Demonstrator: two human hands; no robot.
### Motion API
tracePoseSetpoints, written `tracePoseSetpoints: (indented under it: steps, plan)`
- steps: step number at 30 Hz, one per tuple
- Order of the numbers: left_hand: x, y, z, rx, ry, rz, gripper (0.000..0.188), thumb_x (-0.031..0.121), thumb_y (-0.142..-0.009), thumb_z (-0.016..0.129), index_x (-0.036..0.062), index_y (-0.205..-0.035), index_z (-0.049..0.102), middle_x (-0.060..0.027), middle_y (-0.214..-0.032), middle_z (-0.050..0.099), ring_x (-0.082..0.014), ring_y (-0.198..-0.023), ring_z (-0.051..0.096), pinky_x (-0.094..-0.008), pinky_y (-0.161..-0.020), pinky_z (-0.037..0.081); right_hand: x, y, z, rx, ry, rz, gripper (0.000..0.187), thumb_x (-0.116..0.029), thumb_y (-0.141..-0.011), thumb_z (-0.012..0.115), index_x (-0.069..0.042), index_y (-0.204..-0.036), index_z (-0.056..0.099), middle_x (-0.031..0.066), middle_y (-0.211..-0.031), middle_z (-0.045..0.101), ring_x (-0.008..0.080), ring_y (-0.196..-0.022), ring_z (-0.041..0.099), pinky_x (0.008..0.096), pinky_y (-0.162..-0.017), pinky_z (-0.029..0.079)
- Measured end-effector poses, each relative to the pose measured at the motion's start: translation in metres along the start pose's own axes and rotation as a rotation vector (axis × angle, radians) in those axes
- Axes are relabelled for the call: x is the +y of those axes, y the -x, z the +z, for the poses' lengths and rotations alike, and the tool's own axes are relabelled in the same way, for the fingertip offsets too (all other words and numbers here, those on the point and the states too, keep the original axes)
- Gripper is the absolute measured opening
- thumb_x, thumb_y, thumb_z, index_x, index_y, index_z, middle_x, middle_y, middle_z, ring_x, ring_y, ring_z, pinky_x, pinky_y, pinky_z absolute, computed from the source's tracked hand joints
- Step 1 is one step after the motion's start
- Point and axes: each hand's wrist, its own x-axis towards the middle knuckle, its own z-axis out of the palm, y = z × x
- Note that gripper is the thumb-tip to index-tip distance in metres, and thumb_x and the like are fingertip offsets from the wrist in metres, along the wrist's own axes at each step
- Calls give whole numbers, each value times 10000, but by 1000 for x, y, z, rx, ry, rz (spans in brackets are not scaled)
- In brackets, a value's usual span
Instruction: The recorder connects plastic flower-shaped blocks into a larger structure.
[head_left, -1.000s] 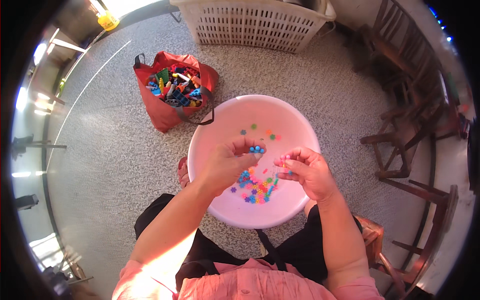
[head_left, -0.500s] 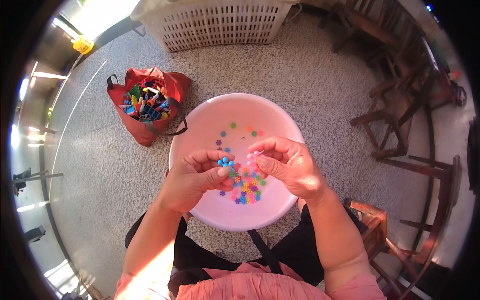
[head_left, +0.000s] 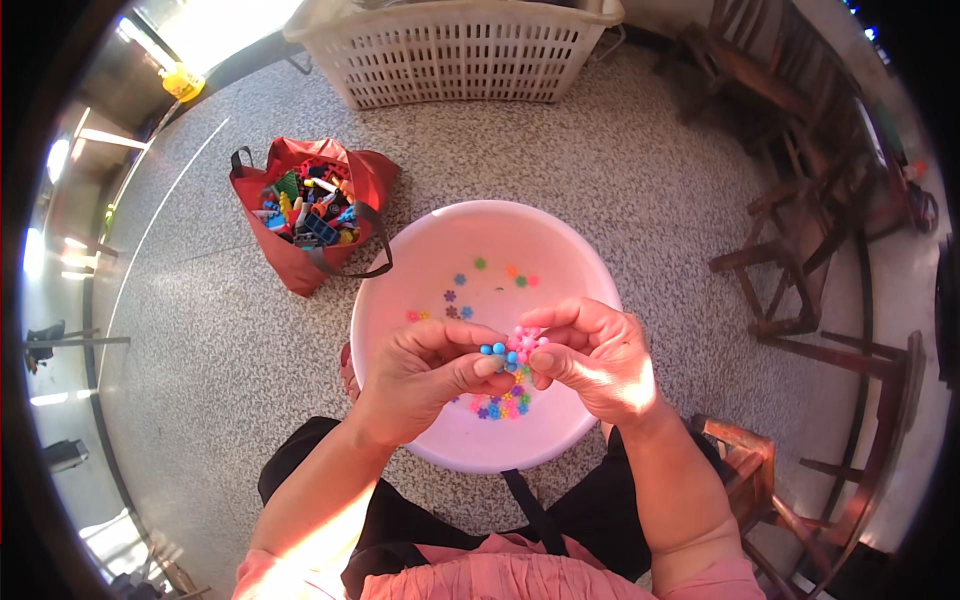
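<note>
Over a round pink basin my two hands meet. Between the thumb and fingers of my left hand is a blue knobbed toy piece, its round balls sticking out. A pink knobbed toy piece is pinched in my right hand. The two pieces touch or overlap; whether they are joined I cannot tell. Small flower-shaped pieces of many colours lie in the basin below, partly hidden by my hands, with several more scattered toward its far side.
To the far left stands an open red bag full of mixed toy bricks. A white slatted plastic basket is at the back. Dark wooden chairs line the right side, and a wooden stool stands close by my right leg.
My hands have come together, bringing the blue piece and the pink piece from apart into contact. The whole view has shifted slightly.
</note>
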Motion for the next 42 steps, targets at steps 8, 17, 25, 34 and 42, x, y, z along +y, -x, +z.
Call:
tracePoseSetpoints:
  steps: [8, 17, 25, 34, 42]
  plan:
    - [6, 3, -8, 23, -125, 73, 181, 23, -798, 583, -35, -969, 579, -110, -876, 624, -165, -812, 617, -259, -726, 527, -3, -3, 5, 29, 17, 39, 253, -55, -786, 618, 47, -997, 523, 131, -881, 617, 156, -754, 607, 262, -614, 517]
    - [1, 2, -8, 14, -112, 138, 174, -11, -785, 586, -22, -959, 590, -111, -871, 624, -166, -815, 615, -266, -735, 530, 8, -7, 5, -4, 0, 0, 228, -64, -770, 642, 13, -948, 524, 111, -828, 620, 135, -688, 598, 242, -599, 487]
    - [-6, 1, -11, 47, -275, 359, 171, -44, -771, 590, -19, -940, 601, -90, -874, 614, -153, -818, 609, -247, -729, 519, 21, -10, 12, 42, -146, -1, 213, -68, -768, 646, -2, -925, 520, 107, -798, 618, 127, -657, 590, 235, -571, 477]
    - [0, -7, -4, 121, -118, 170, 156, 31, -799, 591, -9, -949, 579, -77, -859, 608, -139, -781, 610, -256, -695, 521, -6, -3, 20, 228, 320, -86, 267, -127, -785, 639, -14, -990, 510, 20, -641, 552, 63, -576, 524, 188, -504, 413]
    - [10, -15, -31, 253, 147, 56, 205, 127, -826, 577, 5, -989, 546, -74, -875, 608, -145, -746, 608, -288, -694, 527, -58, 48, 117, -111, -404, -411, 213, -259, -857, 497, -46, -871, 504, 49, -598, 471, 186, -502, 435, 305, -482, 403]
